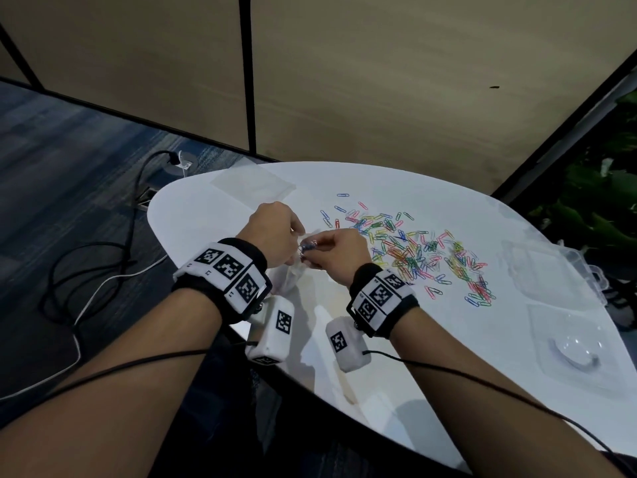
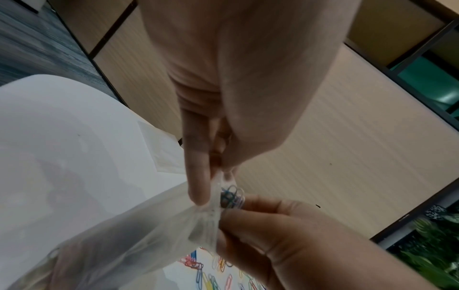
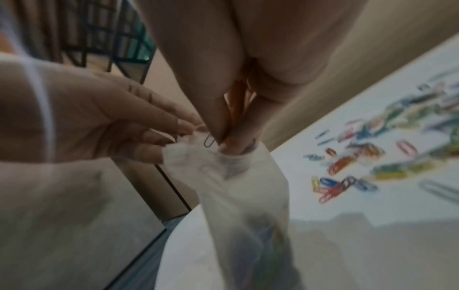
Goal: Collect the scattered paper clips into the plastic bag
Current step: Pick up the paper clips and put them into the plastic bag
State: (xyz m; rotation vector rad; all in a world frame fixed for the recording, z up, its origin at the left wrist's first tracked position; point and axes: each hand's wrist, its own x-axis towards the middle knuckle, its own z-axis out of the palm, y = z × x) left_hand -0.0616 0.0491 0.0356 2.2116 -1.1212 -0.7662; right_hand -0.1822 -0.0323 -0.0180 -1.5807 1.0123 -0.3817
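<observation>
A clear plastic bag (image 1: 291, 272) hangs over the white table (image 1: 206, 208), its mouth held up between my hands. My left hand (image 1: 299, 233) pinches the bag's rim (image 2: 214, 188) between thumb and forefinger. My right hand (image 1: 312, 252) pinches a small bunch of paper clips (image 2: 232, 196) right at the bag's mouth (image 3: 223, 155). One thin clip (image 3: 209, 140) sticks out beside my right fingertips. A wide scatter of coloured paper clips (image 1: 413, 251) lies on the table to the right of my hands. Blurred colours show through the bag (image 3: 261, 235) low down.
A second flat clear bag (image 1: 253, 184) lies at the table's far left. Clear plastic boxes (image 1: 551, 270) and a clear lid (image 1: 579, 346) sit at the right edge. Cables (image 1: 103, 260) trail over the carpet on the left. Wood wall panels stand behind.
</observation>
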